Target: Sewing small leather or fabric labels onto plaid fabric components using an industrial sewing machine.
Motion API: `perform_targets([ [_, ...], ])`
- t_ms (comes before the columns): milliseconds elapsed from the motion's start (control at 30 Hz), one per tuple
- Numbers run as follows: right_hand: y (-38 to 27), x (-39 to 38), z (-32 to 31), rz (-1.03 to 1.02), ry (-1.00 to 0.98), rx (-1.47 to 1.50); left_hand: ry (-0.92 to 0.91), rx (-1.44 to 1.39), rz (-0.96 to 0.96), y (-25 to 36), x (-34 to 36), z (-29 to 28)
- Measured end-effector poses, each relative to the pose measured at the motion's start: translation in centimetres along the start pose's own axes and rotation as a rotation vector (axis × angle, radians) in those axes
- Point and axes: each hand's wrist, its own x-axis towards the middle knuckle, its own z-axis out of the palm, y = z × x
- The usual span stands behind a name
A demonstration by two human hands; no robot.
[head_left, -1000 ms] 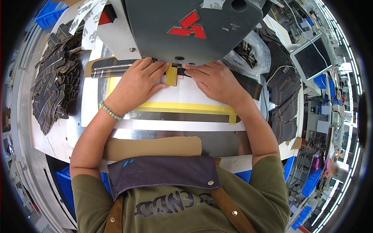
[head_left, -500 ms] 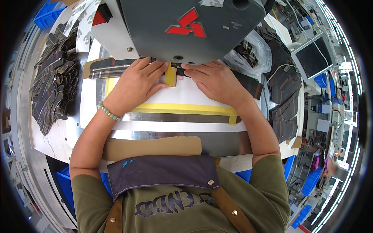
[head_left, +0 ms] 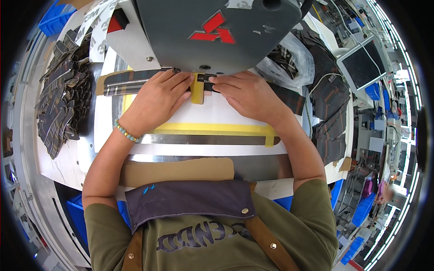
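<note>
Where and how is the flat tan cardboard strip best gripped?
Probably pinch the cardboard strip by its right end, from the right: it lies flat, that end clear, while the left forearm borders its left and the dark purple apron flap overlaps its near edge.

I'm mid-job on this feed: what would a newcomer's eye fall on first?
Probably the big dark grey machine head with its red emblem, looming at the top centre. Next, just below it, the left hand and right hand, on either side of a short yellow strip. Then perhaps the heap of dark striped fabric pieces on the left.
</note>
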Motion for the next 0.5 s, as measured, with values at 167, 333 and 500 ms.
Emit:
perform_targets([
  [167,0.0,-0.3,0.3,-0.014,0.03,-0.009,-0.072,0.069,0.011,0.4,-0.1,-0.8],
  [333,-0.1,-0.7,0.1,0.071,-0.062,-0.013,-0.164,0.248,-0.031,0.8,-0.6,-2.2],
  [500,-0.4,-0.3,0.1,0.068,-0.077,-0.005,-0.185,0.308,0.0,0.4,-0.9,-2.6],
])
